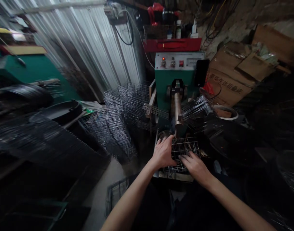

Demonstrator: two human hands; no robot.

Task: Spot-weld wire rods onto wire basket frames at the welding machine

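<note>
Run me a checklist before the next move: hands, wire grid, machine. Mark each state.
1. Left hand at the wire grid's left side: ok.
2. Right hand at its near right part: ok.
3. Left fingertips well clear of the metal rod's lower end: not ok, they look close.
4. Red indicator light lit: ok.
5. Grid seated flat: cannot tell, the hands cover part of it.

Below centre, the wire grid (pixel 181 148) is partly covered by the left hand (pixel 163 152) and right hand (pixel 194 164); at far left, mesh (pixel 47 141) is blurred.
</note>
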